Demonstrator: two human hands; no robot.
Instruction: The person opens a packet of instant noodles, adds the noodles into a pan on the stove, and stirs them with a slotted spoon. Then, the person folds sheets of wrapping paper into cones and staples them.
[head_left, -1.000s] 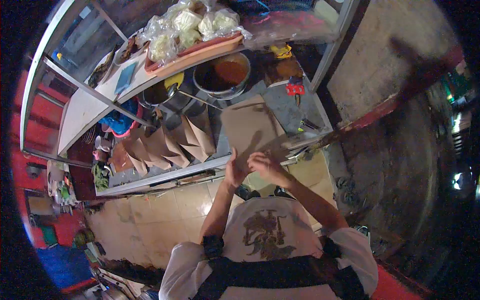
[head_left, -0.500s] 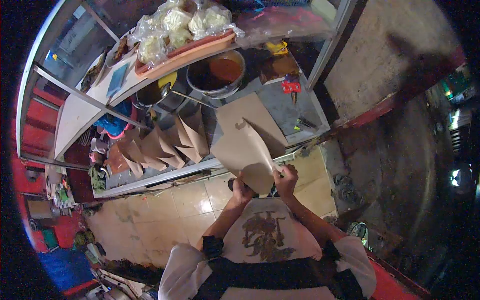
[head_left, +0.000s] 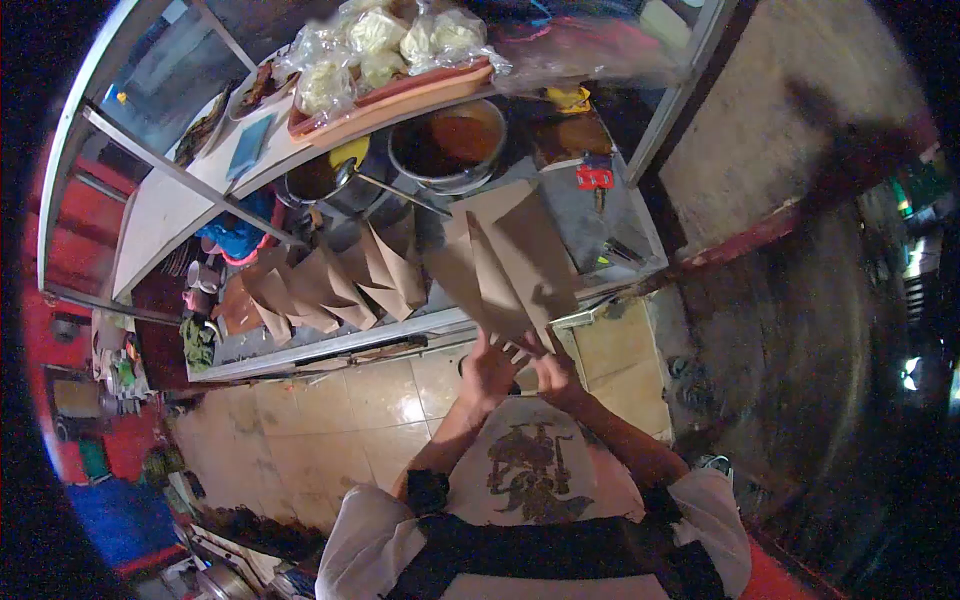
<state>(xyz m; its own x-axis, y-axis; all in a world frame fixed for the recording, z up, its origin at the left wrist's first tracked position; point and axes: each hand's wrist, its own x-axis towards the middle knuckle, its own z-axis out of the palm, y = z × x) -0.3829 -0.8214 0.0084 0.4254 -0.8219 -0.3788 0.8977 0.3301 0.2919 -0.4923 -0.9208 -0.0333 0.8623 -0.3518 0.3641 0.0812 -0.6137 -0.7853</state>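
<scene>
Both hands are at the near edge of a brown paper sheet (head_left: pixel 478 285), which is partly curled into a cone shape at the counter's front edge. My left hand (head_left: pixel 486 372) grips its lower left, the fingers reaching across underneath. My right hand (head_left: pixel 556 374) pinches the lower right edge near the fold. Flat brown paper (head_left: pixel 535 225) lies on the counter just beyond the held sheet. To the left stand several folded paper cones (head_left: pixel 388 270) in a row.
Behind the papers are a large pot (head_left: pixel 447 182) of reddish-brown sauce and a smaller pot (head_left: pixel 300 185) with a ladle (head_left: pixel 400 192). Bagged pale food (head_left: pixel 380 40) fills an orange tray (head_left: pixel 400 108) on the shelf above. A red-tagged item (head_left: pixel 595 178) lies at right.
The sheet has gone from mostly flat to more curled, its left side now raised into a fold. My right hand has shifted slightly left and down, closer to my left hand.
</scene>
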